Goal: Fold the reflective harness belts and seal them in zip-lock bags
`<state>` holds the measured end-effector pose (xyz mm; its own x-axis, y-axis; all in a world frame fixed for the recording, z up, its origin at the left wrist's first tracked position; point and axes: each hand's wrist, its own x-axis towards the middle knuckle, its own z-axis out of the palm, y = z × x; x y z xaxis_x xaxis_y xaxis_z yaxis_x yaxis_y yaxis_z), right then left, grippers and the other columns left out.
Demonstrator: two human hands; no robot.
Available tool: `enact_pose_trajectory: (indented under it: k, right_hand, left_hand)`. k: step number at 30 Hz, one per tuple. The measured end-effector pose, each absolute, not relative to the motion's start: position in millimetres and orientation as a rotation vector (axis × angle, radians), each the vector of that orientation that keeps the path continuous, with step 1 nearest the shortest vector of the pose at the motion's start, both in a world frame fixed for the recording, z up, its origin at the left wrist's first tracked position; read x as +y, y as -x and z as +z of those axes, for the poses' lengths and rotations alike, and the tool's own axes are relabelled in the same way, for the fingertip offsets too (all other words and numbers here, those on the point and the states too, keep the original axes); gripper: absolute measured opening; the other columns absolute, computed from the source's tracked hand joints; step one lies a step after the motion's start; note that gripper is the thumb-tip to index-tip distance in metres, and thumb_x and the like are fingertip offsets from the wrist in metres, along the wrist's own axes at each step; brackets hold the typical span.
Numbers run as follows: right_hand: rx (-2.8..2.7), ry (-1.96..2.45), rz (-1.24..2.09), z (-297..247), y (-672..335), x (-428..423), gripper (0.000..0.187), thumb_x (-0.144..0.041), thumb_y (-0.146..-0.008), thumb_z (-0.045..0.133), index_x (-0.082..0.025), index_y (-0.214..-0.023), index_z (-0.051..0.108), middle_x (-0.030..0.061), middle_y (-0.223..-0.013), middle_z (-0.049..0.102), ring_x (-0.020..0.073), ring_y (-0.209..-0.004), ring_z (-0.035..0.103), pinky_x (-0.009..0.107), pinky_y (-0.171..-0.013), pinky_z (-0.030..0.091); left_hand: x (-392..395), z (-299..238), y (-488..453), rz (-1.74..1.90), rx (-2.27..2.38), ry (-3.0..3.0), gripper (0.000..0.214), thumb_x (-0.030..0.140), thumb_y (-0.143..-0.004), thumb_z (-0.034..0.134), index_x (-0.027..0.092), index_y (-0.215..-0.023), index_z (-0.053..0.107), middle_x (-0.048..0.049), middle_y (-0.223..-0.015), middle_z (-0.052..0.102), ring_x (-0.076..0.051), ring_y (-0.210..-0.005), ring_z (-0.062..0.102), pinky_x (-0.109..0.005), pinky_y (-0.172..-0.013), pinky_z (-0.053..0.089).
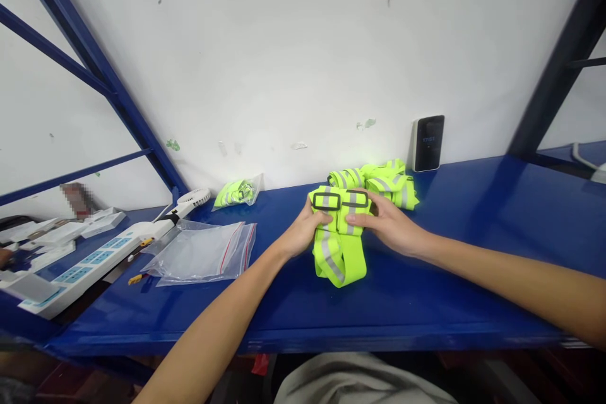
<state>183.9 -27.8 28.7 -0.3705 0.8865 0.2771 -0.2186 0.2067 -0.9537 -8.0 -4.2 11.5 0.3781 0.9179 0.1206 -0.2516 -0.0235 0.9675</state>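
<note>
Neon-yellow reflective vest (339, 259) is getting gripped by the curled fingers of my left hand (305, 228) and right hand (386, 222), blue metal shelf (449, 290) running on toward its front edge.

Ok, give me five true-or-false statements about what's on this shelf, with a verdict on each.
The left hand holds a folded neon-yellow reflective strap bundle: true.

The right hand holds the clear zip bags: false; it is on the same bundle, and the bags lie apart to the left.

Black rectangular buckles sit on top of the bundle: true.

The shelf top is bare wood: false; it is blue.

A black device with a lit screen stands against the wall: true.
</note>
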Motion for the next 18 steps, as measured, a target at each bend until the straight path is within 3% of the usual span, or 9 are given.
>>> enact_pose_trajectory:
  k: [8,14,18]
  right_hand:
    - [-1.453,0.696,1.275,22,-189,-17,0.052,-0.028,-0.069,0.081,-0.023,-0.115,0.058,0.0061,-0.112,0.069,0.0265,-0.103,0.066,0.044,-0.090,0.053]
    - [-1.552,0.751,1.202,23,-191,-19,0.048,-0.029,-0.070,0.079,-0.022,-0.113,0.060,0.0046,-0.107,0.070,0.0264,-0.103,0.065,0.043,-0.090,0.053]
    - [-1.577,0.764,1.100,23,-192,-13,0.048,-0.028,-0.070,0.079,-0.022,-0.114,0.061,0.0046,-0.106,0.070,0.0259,-0.100,0.066,0.041,-0.087,0.055]
  left_hand:
    - [-3,16,6,0.987,0.584,-1.265,0.064,0.027,-0.071,0.080,0.026,-0.126,0.048,-0.0074,-0.108,0.068,-0.027,-0.100,0.067,-0.041,-0.090,0.050]
    - [-1,10,9,0.918,0.657,-1.248,0.049,0.025,-0.071,0.081,0.023,-0.113,0.055,-0.0061,-0.108,0.067,-0.021,-0.094,0.067,-0.033,-0.083,0.050]
    - [-5,16,5,0.961,0.638,-1.154,0.057,0.020,-0.071,0.076,0.026,-0.121,0.051,-0.0047,-0.111,0.066,-0.020,-0.092,0.066,-0.033,-0.080,0.051]
